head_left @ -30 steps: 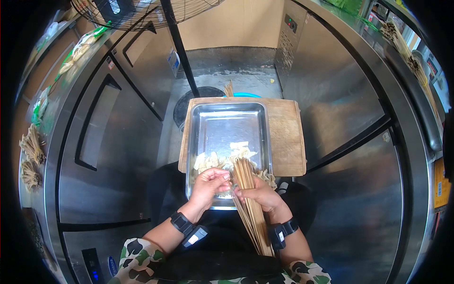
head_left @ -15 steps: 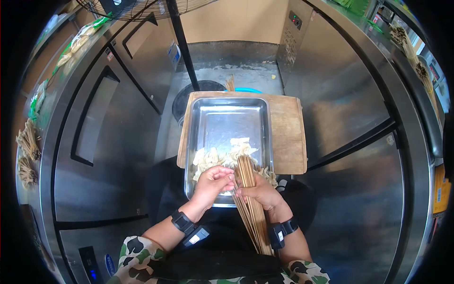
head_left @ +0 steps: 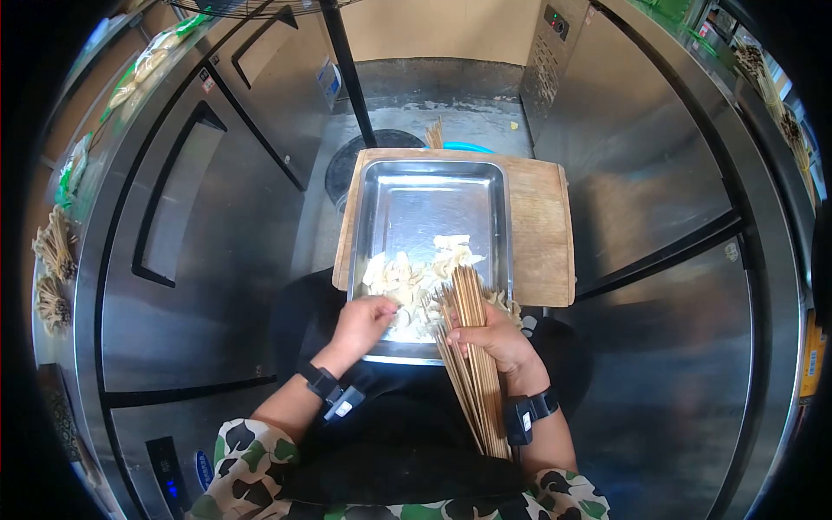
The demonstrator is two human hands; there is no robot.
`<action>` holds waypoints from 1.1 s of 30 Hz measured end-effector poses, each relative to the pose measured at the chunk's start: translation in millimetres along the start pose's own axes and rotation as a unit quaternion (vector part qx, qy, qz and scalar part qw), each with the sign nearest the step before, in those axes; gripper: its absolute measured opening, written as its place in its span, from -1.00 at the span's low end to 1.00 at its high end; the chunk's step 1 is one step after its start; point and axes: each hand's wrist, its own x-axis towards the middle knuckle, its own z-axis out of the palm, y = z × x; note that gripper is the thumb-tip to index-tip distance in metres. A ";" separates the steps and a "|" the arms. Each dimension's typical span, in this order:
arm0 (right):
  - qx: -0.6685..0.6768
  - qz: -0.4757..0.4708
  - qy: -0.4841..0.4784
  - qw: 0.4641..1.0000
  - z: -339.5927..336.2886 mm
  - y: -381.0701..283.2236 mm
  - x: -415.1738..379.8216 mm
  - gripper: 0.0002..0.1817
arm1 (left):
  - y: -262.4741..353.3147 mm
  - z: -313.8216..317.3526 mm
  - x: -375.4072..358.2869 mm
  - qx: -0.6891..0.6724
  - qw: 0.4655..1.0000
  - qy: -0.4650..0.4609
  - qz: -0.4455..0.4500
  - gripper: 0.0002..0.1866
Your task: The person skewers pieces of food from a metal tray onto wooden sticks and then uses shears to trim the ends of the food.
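A thick bundle of bamboo skewers (head_left: 478,373) is gripped in my right hand (head_left: 496,342), slanting from the tray's near right side down toward my lap. Several thin skewers fan out to the left of the main bundle. My left hand (head_left: 364,325) is over the near left of the metal tray (head_left: 433,199), its fingers curled together beside pale, thin food pieces (head_left: 399,282). Whether those fingertips hold anything is hidden. The pieces lie in a loose pile across the tray's near half, partly covered by the skewers and my right hand.
Under the tray is a wooden board (head_left: 542,234). Steel cabinets stand on the left (head_left: 199,286) and right (head_left: 650,173). A black pole (head_left: 347,78) rises behind the board, near a dark round lid (head_left: 381,143). More skewer bundles (head_left: 54,251) lie on the left counter.
My left hand has moved away from the skewers, left and down toward the food pieces. The right hand still grips the bundle. The whole view has shifted slightly.
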 end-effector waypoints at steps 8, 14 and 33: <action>0.003 -0.006 -0.006 1.000 -0.8 3.3 2.3 -0.68 | 31.5 6.6 0.5 0.171 0.984 -0.002 0.049 -0.87; -0.005 -0.002 -0.009 1.000 -2.2 5.6 5.0 -0.71 | 4.9 9.1 4.0 0.002 0.992 -0.031 -0.118 -0.84; -0.014 -0.009 -0.030 0.999 -5.7 9.2 8.1 -0.73 | 10.9 6.1 13.3 -0.440 0.854 -0.055 -0.273 -0.83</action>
